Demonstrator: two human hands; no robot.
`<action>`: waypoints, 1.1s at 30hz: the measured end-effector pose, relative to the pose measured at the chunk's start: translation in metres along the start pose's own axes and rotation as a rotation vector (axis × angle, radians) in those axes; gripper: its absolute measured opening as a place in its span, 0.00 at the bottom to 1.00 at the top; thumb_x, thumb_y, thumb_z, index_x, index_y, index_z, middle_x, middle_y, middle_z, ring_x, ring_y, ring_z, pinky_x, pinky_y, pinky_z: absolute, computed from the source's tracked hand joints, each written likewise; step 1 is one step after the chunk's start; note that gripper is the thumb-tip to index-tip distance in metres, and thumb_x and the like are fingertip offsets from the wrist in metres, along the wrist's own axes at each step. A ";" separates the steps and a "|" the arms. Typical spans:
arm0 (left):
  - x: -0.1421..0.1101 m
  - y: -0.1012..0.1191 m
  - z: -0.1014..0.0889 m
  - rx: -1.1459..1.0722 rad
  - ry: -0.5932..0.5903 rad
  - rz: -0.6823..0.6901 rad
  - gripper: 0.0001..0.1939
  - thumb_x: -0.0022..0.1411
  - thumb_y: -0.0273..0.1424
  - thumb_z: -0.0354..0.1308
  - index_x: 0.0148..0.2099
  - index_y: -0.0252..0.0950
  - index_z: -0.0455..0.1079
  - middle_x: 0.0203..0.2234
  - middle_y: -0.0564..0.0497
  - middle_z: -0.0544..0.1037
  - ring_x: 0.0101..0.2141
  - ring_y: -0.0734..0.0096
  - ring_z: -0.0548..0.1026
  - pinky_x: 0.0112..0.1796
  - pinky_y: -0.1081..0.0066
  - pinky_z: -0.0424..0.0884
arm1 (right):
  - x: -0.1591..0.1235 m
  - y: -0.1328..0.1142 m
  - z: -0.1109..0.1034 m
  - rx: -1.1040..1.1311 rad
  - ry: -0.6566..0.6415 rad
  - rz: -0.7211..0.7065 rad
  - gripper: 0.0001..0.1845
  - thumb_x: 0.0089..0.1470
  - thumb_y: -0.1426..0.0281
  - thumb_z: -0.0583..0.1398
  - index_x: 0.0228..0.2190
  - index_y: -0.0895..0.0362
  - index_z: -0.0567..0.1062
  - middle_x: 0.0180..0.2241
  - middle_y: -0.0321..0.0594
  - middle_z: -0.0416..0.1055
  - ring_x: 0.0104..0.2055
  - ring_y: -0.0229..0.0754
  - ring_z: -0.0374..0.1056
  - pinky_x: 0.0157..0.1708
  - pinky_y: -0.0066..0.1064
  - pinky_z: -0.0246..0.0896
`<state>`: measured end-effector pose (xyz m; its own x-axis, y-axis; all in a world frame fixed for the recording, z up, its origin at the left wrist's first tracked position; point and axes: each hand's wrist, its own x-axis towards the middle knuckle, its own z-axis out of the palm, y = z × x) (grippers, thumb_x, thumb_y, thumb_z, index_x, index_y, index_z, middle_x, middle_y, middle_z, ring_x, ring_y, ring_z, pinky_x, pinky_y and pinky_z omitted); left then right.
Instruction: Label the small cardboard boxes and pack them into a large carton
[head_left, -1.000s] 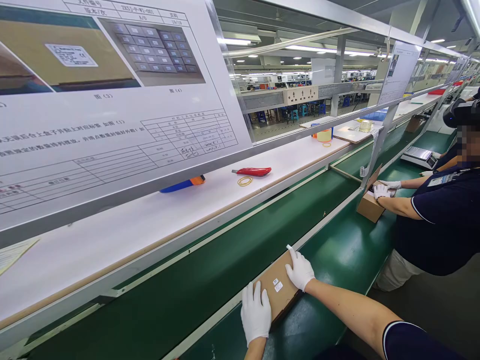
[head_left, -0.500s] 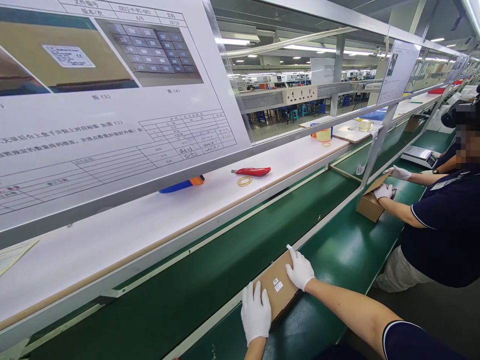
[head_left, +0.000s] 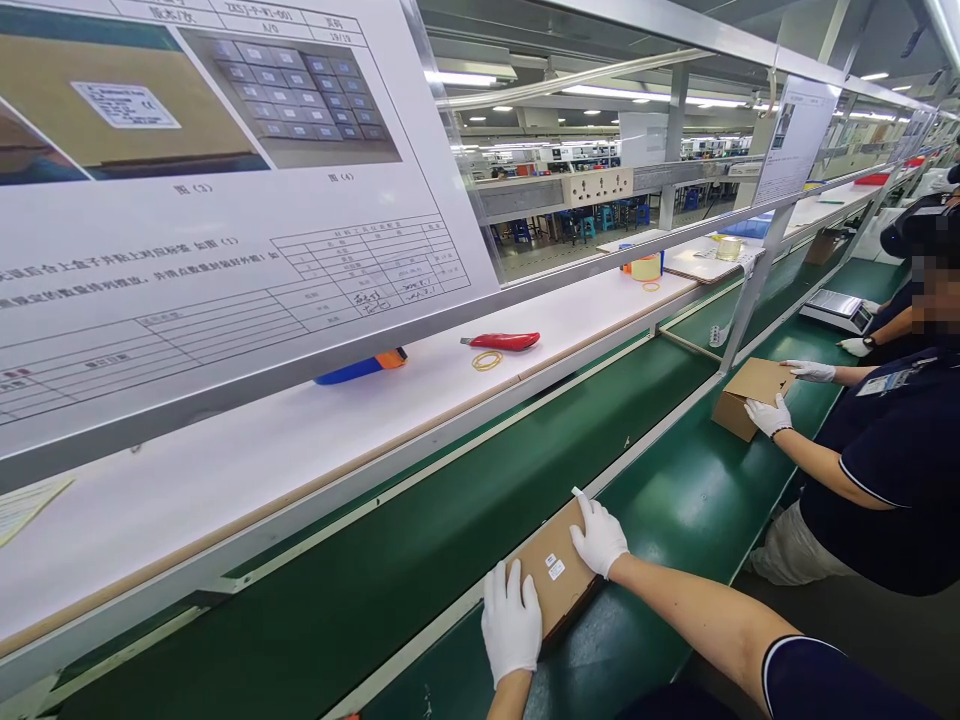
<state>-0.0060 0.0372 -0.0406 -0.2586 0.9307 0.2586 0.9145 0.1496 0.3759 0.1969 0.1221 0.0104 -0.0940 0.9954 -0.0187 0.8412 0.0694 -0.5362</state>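
A flat brown cardboard box [head_left: 559, 585] with a small white label lies on the green work surface [head_left: 675, 510] against the metal rail. My left hand [head_left: 511, 625], in a white glove, lies flat on the box's near end with fingers stretched out. My right hand [head_left: 600, 535], also gloved, rests flat on the box's far end with its fingers spread.
A co-worker in a dark shirt [head_left: 892, 470] stands to the right with gloved hands on another cardboard box [head_left: 750, 395]. On the white shelf [head_left: 300, 440] lie a red cutter [head_left: 501, 341], rubber bands [head_left: 487, 361], a blue-orange tool [head_left: 361, 368] and tape rolls [head_left: 646, 268]. A scale [head_left: 836, 310] sits further right.
My hands and box have stayed still. The co-worker has closed the far box's flap and now presses both hands on its top.
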 end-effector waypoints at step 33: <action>0.000 -0.004 0.002 0.035 0.043 0.062 0.28 0.72 0.38 0.43 0.61 0.27 0.73 0.64 0.35 0.67 0.66 0.44 0.61 0.64 0.49 0.61 | 0.000 0.004 0.003 -0.022 0.019 -0.015 0.42 0.62 0.61 0.55 0.72 0.45 0.44 0.51 0.44 0.70 0.49 0.49 0.67 0.47 0.36 0.60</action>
<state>-0.0087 0.0373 -0.0441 -0.2138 0.9235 0.3185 0.9393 0.1049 0.3266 0.1983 0.1223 0.0058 -0.0962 0.9953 0.0056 0.8515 0.0852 -0.5174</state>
